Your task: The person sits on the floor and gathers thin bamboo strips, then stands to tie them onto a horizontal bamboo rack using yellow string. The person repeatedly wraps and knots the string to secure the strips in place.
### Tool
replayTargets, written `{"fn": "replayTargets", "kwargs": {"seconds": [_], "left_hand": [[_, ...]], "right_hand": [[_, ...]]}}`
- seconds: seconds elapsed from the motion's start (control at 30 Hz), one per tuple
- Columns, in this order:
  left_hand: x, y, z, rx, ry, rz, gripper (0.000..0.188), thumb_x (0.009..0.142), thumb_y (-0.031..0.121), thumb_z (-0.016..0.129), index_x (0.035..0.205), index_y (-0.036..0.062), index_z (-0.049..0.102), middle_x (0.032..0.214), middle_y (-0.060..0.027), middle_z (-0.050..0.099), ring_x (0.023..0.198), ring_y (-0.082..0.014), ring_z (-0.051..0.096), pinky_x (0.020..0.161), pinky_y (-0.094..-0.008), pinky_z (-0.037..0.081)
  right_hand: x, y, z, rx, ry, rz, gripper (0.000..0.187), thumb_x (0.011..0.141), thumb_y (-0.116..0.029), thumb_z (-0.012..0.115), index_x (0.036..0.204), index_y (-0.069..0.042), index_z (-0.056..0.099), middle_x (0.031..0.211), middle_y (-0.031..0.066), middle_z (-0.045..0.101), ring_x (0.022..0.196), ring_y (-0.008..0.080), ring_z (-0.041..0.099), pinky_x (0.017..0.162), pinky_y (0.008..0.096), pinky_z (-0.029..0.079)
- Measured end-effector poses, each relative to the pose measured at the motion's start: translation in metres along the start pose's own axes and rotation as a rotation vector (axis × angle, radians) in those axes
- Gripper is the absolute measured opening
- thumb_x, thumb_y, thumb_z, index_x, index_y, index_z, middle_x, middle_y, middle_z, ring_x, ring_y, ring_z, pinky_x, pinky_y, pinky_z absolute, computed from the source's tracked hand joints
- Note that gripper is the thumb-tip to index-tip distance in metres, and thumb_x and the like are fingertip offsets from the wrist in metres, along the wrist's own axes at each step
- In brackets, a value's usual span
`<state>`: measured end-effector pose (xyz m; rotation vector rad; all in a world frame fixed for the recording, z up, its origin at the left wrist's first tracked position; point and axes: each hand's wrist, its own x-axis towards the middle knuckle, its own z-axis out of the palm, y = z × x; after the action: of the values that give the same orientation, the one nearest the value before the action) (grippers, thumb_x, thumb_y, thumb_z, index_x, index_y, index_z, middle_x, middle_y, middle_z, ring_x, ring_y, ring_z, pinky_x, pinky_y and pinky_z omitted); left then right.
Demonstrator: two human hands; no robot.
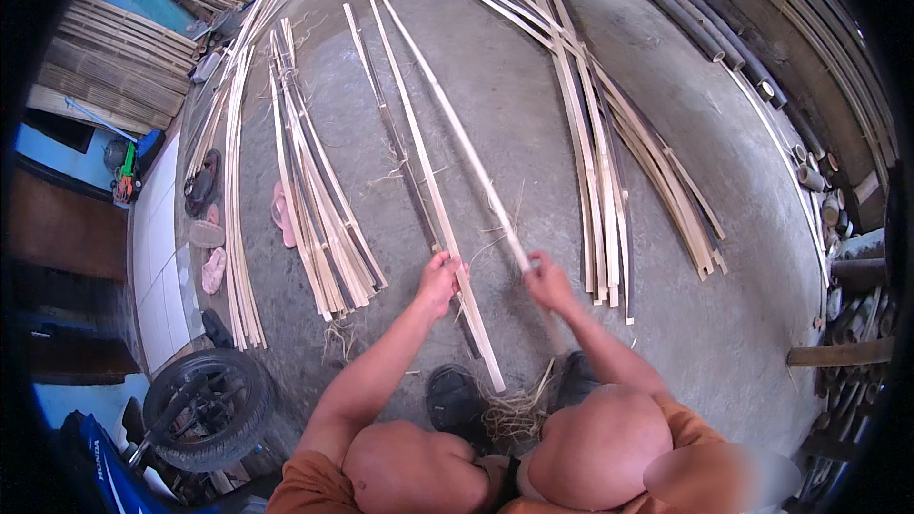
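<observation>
I squat over the concrete floor with both forearms reaching forward. My left hand [440, 284] is closed round a long pale bamboo strip [419, 148]; its near end hangs past the hand toward my feet. Beside it runs a darker bamboo strip [395, 138], passing by the same hand; whether the fingers hold this too I cannot tell. My right hand [550, 284], slightly blurred, is closed on another pale bamboo strip [455, 128]. That strip slants away to the far left, its far end close to the others. Thin shavings [514, 414] lie heaped between my sandals.
Bundles of bamboo strips lie left [319, 228] and right [590, 181], with a loose row [238, 228] farther left. Pink slippers [284, 214] touch the left bundle. A motorbike wheel [209, 409] stands at lower left. Dark poles [681, 19] line the right wall.
</observation>
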<state>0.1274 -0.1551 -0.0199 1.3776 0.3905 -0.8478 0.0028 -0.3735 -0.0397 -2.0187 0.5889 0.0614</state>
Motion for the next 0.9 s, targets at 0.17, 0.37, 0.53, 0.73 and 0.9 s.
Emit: {"fn": "replayTargets", "kwargs": {"seconds": [0.17,0.37,0.53,0.73,0.9], "left_hand": [[-0.003,0.004,0.002,0.001,0.023,-0.011,0.025,0.098,0.018,0.058,0.119,0.0086,0.050,0.099,-0.0081,0.063,0.085,-0.0195,0.064,0.075,-0.0343,0.054],[-0.006,0.011,0.015,0.060,-0.060,0.031,0.027,0.098,0.016,0.057,0.121,0.0056,0.046,0.103,-0.0120,0.064,0.088,-0.0221,0.066,0.075,-0.0363,0.056],[-0.009,0.006,0.038,0.132,-0.157,0.015,0.026,0.098,0.012,0.055,0.118,0.0044,0.040,0.104,-0.0159,0.065,0.092,-0.0254,0.068,0.076,-0.0396,0.058],[-0.010,-0.002,0.077,0.200,-0.251,0.050,0.028,0.096,0.015,0.062,0.112,0.0042,0.041,0.106,-0.0130,0.064,0.095,-0.0227,0.066,0.079,-0.0394,0.059],[-0.001,0.015,0.116,0.520,-0.532,0.113,0.034,0.097,0.027,0.062,0.120,0.0073,0.048,0.107,-0.0071,0.063,0.098,-0.0179,0.063,0.083,-0.0364,0.054]], "right_hand": [[0.050,-0.007,-0.123,0.076,0.369,-0.144,0.031,0.093,-0.026,0.062,0.118,-0.008,0.064,0.079,0.0128,0.068,0.073,0.0208,0.067,0.067,0.0340,0.051],[0.067,0.030,-0.292,-0.411,0.527,-0.169,0.031,0.093,-0.030,0.063,0.115,-0.008,0.063,0.101,0.0216,0.069,0.095,0.0367,0.068,0.080,0.0445,0.052],[0.046,0.073,-0.337,-0.516,0.473,-0.065,0.032,0.093,-0.027,0.062,0.118,-0.009,0.063,0.102,0.0233,0.068,0.097,0.0402,0.065,0.085,0.0456,0.051],[0.036,0.071,-0.243,-0.543,0.621,-0.383,0.041,0.090,-0.026,0.064,0.126,-0.006,0.060,0.118,0.0250,0.062,0.111,0.0400,0.058,0.096,0.0469,0.044],[-0.037,-0.019,-0.105,0.396,-0.424,0.123,0.040,0.099,-0.033,0.057,0.121,0.000,0.054,0.091,0.0102,0.066,0.082,0.0188,0.065,0.073,0.0338,0.052]]}}
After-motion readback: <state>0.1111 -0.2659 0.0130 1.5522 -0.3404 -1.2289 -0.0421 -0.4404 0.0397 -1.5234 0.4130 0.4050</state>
